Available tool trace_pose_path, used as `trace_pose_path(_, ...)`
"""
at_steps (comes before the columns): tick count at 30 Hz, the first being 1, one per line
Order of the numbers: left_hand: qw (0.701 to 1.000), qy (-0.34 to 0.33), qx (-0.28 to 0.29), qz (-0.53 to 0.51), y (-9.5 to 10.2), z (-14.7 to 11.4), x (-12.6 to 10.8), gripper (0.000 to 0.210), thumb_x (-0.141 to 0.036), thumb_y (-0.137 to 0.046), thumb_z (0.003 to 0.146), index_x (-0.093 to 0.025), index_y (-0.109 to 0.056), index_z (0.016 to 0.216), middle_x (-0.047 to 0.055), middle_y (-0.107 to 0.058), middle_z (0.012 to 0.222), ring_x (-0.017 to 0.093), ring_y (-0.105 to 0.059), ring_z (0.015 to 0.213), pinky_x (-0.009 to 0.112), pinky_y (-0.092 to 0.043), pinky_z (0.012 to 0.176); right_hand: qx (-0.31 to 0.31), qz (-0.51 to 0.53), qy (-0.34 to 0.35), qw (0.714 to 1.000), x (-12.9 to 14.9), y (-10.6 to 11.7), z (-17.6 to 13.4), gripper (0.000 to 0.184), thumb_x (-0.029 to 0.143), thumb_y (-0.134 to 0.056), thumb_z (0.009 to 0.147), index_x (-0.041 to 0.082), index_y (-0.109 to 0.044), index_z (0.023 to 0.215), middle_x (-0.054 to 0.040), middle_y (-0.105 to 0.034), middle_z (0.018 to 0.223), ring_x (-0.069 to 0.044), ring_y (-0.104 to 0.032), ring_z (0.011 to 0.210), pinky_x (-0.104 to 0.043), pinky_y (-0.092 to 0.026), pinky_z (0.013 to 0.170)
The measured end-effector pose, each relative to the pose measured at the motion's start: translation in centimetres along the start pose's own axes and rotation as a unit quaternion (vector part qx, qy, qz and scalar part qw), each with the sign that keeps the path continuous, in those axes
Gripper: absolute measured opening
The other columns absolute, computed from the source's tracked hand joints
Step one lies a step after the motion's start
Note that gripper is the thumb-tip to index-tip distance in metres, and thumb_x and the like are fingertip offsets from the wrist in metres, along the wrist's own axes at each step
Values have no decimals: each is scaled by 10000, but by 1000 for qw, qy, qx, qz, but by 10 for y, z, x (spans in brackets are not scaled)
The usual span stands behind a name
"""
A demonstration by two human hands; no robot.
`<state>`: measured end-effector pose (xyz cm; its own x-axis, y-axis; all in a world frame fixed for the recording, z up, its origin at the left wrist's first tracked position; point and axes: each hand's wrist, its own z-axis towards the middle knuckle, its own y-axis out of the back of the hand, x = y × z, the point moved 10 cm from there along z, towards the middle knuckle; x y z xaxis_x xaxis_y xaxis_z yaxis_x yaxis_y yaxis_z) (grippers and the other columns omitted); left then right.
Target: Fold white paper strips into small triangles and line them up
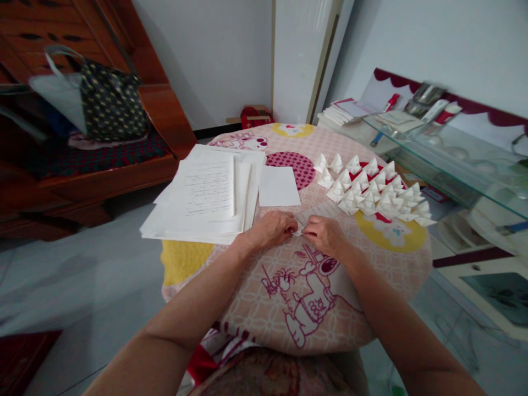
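Biggest first: the round table with its patterned cloth [251, 313] fills the center of the frame; cloth is soft, so pressing a crease on it could come out blunt, and a tug from a forearm might drag everything on top. Paper stack [163, 224], left of center, has uneven, fanned edges, its near corner sticking out past the table edge; a bump from the left arm could slide sheets to the floor. Cluster of folded white paper pieces [388, 202], right of center, stands in tight rows, points up; a sweep of the right hand or sleeve-free forearm would likely topple or flatten several. Blank white sheet [279, 187], mid-frame just beside the stack, looks loose, could shift if knuckles brush it. Left hand [275, 226] and right hand [325, 235], center, both pinch with fingertips, one at each side of the small paper piece [298, 226], which sits between them, low center. Main risk here: uneven pull could tear it or skew a fold, since fingers cover most of it; exact fold state too small to tell.
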<state>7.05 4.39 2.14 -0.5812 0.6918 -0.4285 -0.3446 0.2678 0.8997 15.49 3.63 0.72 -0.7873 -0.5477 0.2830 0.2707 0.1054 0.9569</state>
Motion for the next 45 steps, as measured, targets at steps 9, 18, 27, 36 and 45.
trace_pose_path(9,987,104,-30,-121,1,3,31,152,-216,-649,828,-191,-797,852,29,-749,803,156,-632,740,267,-424,706,-32,88,-48,994,-8,10,4,182,168,-638,879,165,-769,753,-59,-669,781,-163,-584,714,-280,-383,673)
trace_pose_path(18,972,175,-15,-159,-3,9,51,189,-272,-663,826,-166,-772,712,-8,-640,566,109,-516,561,253,-354,603,8,236,-195,952,-32,2,8,201,193,-644,834,153,-671,640,34,-540,501,-111,-491,502,-234,-329,529)
trace_pose_path(27,948,237,19,-209,-12,12,64,144,-236,-705,778,-138,-740,678,-2,-639,518,96,-550,492,217,-382,536,59,247,-282,925,-35,1,6,248,202,-640,868,163,-617,624,28,-534,423,-89,-462,376,-207,-322,431)
trace_pose_path(36,945,264,22,-190,-14,14,69,113,-233,-727,741,-139,-747,681,3,-628,504,114,-587,499,231,-427,547,75,241,-289,924,-44,-9,6,212,215,-667,846,166,-628,643,12,-553,421,-108,-497,378,-217,-330,425)
trace_pose_path(45,949,288,25,-127,-7,14,60,93,-216,-718,735,-139,-768,717,20,-650,545,137,-608,555,246,-456,602,52,190,-287,937,-34,2,8,192,176,-664,828,163,-648,637,0,-565,491,-128,-555,489,-232,-365,506)
